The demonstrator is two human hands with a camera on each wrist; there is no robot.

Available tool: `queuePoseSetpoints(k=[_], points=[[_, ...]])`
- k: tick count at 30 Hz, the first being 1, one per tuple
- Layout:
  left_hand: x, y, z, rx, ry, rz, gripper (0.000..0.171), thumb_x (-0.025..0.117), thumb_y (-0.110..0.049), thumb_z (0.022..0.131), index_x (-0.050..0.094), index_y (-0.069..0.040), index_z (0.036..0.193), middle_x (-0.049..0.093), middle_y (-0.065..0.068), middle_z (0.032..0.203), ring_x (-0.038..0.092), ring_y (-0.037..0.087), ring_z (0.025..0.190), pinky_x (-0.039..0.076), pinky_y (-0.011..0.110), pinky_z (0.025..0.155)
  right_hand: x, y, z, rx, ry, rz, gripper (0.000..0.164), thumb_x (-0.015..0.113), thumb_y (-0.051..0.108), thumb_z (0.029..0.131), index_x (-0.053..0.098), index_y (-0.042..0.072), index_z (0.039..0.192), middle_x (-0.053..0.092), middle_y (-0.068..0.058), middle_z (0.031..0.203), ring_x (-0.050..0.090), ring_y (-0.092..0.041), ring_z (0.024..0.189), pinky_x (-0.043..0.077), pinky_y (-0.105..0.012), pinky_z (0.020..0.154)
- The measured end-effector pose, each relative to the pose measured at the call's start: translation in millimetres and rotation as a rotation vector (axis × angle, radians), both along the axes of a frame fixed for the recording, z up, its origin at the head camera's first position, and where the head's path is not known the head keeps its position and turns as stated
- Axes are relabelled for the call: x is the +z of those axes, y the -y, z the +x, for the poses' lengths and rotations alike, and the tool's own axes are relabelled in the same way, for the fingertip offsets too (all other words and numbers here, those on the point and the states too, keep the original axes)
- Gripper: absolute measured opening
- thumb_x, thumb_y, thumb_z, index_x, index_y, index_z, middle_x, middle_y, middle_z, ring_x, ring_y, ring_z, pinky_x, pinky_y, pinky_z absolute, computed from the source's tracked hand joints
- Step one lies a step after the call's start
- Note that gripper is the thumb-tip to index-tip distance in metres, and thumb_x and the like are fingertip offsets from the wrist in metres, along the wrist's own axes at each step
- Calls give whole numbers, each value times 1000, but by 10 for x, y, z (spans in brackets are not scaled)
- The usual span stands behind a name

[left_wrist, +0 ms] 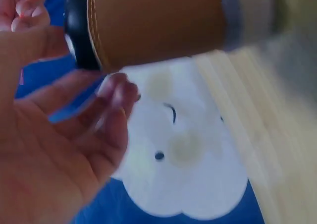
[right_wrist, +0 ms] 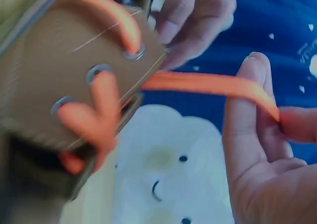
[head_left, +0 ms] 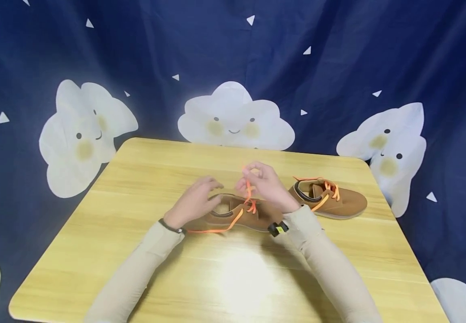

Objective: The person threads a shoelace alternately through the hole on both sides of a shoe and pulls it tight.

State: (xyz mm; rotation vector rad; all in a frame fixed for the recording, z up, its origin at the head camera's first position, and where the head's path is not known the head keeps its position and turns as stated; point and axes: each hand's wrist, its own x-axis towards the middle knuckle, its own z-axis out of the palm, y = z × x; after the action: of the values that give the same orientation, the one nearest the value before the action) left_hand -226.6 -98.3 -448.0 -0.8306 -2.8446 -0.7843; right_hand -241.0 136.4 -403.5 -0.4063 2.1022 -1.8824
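A brown lace-up shoe (head_left: 263, 218) with its toe to the right lies between the two hands. My right hand (head_left: 269, 185) is raised over its front and pinches an orange shoelace (right_wrist: 208, 83). That lace runs taut from the shoe's opening to the thumb and fingers. Other lace loops pass through the metal eyelets, and a loose lace end trails along the near side of the shoe. By the heel and collar hovers my left hand (head_left: 194, 202), fingers loosely bent and holding nothing. Whether it touches the shoe (left_wrist: 158, 26) is hard to tell.
A second brown shoe (head_left: 348, 204) with orange laces stands to the right, its toe pointing right. Both shoes are on a light wooden table (head_left: 168, 287). Behind the table hangs a dark blue curtain (head_left: 217, 45) with white clouds.
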Motion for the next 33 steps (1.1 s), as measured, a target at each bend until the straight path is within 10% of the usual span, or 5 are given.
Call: queuePoseSetpoints(k=[7, 18, 23, 33], points=[[2, -370, -232, -241, -37, -66, 17, 70, -21, 99, 76, -10, 109, 76, 2, 106, 69, 17, 97, 57, 34, 91, -212, -271, 155, -69, 111, -7, 24, 62, 18, 103, 67, -5, 110, 67, -2, 87, 68, -15, 70, 64, -35, 68], [-65, -452, -298, -169, 86, -26, 20, 63, -26, 104, 78, -13, 101, 75, -2, 92, 60, 8, 76, 54, 28, 74, -467, -360, 205, -55, -12, 281, 18, 66, 11, 93, 79, -1, 89, 74, -6, 81, 60, -9, 74, 48, -25, 76], [-72, -468, -303, -155, 105, -27, 19, 63, -24, 103, 78, -12, 106, 78, 2, 106, 65, 11, 83, 58, 32, 81, -540, -355, 189, -35, -35, 310, 19, 66, 12, 94, 81, 1, 90, 80, -12, 100, 70, -18, 101, 51, -33, 96], [-68, -463, -297, -138, 129, -17, 20, 63, -25, 104, 78, -13, 109, 78, 2, 110, 67, 11, 86, 58, 33, 81, -554, -311, 220, -85, -109, 285, 16, 68, 9, 94, 82, 0, 93, 80, -15, 94, 67, -12, 87, 52, -29, 82]])
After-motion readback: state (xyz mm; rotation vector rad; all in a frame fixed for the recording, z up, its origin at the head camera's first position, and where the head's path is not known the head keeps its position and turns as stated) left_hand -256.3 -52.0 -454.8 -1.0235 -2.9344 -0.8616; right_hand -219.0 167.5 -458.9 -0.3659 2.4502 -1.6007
